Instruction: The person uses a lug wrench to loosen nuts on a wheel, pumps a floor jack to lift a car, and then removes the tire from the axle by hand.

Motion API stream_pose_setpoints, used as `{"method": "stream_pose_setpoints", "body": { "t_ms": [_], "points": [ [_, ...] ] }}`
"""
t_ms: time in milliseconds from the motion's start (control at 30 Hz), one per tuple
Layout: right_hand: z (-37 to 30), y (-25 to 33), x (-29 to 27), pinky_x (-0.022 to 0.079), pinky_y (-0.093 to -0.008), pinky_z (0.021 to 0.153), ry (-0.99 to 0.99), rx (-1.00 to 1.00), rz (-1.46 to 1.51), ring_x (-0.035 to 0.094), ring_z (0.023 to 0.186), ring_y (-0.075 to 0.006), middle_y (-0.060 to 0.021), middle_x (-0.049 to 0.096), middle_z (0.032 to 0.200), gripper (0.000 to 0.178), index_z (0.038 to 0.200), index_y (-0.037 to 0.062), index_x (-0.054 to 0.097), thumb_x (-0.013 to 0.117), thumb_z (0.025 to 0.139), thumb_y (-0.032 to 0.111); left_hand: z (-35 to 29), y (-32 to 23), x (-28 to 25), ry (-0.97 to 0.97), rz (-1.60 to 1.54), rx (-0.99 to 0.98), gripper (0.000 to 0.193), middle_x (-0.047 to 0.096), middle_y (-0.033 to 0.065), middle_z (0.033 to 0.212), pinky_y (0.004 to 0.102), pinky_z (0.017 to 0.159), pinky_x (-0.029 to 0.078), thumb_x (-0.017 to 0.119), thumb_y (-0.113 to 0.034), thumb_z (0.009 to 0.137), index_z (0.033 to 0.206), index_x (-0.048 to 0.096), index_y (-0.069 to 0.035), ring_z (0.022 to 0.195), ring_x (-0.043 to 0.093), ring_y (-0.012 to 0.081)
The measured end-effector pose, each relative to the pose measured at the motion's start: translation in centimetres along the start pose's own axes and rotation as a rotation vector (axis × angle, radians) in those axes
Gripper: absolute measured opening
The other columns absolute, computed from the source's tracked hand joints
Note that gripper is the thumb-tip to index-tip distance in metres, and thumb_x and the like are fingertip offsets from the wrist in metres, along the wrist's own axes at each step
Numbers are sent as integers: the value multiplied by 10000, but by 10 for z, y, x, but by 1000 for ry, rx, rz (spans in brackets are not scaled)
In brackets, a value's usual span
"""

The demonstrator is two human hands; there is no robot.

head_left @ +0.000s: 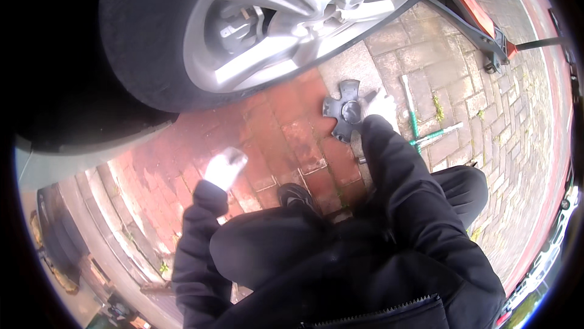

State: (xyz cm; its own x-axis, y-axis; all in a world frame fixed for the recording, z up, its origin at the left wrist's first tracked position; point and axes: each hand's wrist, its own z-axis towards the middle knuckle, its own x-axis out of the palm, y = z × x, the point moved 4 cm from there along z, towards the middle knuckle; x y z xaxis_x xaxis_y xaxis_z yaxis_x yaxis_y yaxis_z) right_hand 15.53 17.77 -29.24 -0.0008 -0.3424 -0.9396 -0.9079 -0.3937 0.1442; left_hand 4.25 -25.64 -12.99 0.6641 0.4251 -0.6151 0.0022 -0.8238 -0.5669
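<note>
My right hand (380,107), washed out by glare, grips the right side of a dark star-shaped wheel centre cap (348,120) with a round middle. The cap is just above or on the paving; which, I cannot tell. My left hand (225,168), also very bright, hangs over the red paving with its fingers curled in and nothing visible in them. Ahead stands a car wheel, with a silver spoked rim (267,61) and a black tyre (137,43). Its hub middle is uncovered.
A cross-shaped wheel wrench (415,119) with green parts lies on the paving right of my right forearm. A red and black floor jack (486,37) stands at the far right by the car. Behind my left arm is a stone step edge (112,219). A short metal piece (363,160) lies near my right sleeve.
</note>
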Motion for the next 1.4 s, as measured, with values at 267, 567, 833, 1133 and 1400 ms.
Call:
{"method": "stream_pose_setpoints", "body": {
  "t_ms": [267,567,833,1133,1400],
  "points": [
    [28,8,-28,555,-426,790,106,-494,220,701,875,-353,-216,703,989,308,1106,30,687,658,895,253,17,33,99,169,-569,-102,321,709,126,966,357,805,530,631,-300,958,1065,664,1,871,665,252],
    [-218,172,-105,510,-410,837,162,-1428,728,586,952,-307,-67,634,1001,175,991,125,638,649,820,163,-37,57,93,86,-1531,-235,575,614,208,1172,349,737,601,543,-487,954,1331,507,-55,856,673,262],
    [-254,199,-81,447,-443,917,86,-1641,224,546,1125,-291,-87,571,1218,362,1221,228,640,643,867,304,-95,176,43,-37,-2185,-275,561,590,186,1240,291,766,590,689,5,842,1364,484,3,944,643,188],
    [-292,164,-23,465,-411,903,163,-1649,144,594,1030,-282,-140,573,1265,502,1362,134,543,545,860,128,-107,156,39,-499,-1979,58,354,658,179,1180,485,977,475,620,-195,868,1147,634,22,1081,613,318],
    [-295,151,12,456,-444,973,155,-1697,60,589,1116,-325,-207,518,1363,524,1401,152,511,504,879,103,-116,187,47,-572,-2056,352,478,574,201,1347,444,1142,382,628,-159,942,1330,485,81,1265,538,310]
  ]
}}
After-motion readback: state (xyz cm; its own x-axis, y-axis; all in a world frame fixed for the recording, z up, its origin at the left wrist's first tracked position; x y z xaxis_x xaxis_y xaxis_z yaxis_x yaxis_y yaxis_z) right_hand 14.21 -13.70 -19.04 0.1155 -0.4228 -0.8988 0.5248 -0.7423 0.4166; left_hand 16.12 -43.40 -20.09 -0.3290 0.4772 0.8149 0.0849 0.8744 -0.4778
